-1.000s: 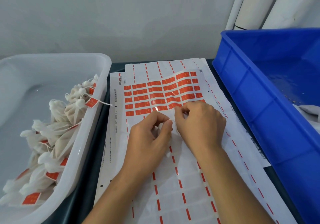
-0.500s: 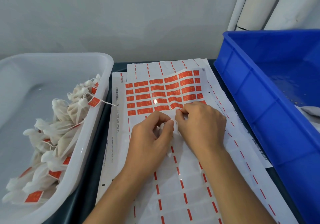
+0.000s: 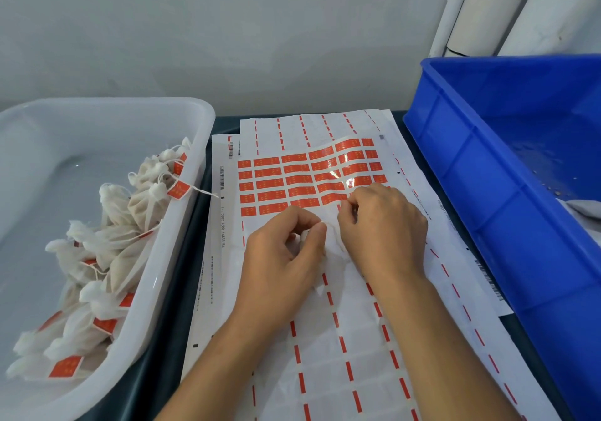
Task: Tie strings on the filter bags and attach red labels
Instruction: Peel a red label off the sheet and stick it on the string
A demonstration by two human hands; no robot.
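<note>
I see both hands working over the sticker sheets on the dark counter (image 3: 175,294). My left hand (image 3: 279,258) curls thumb and forefinger around the white neck of a filter bag (image 3: 335,258), which lies partly hidden under the hands. My right hand (image 3: 383,229) has its fingers bent in a pinching grip right at the bag's top; I cannot make out the string. Just beyond the knuckles sits the sheet of red labels (image 3: 292,180), partly peeled. At left, a white tub (image 3: 201,147) holds finished bags (image 3: 123,225) with red tags. At right stands a blue crate (image 3: 487,193).
</note>
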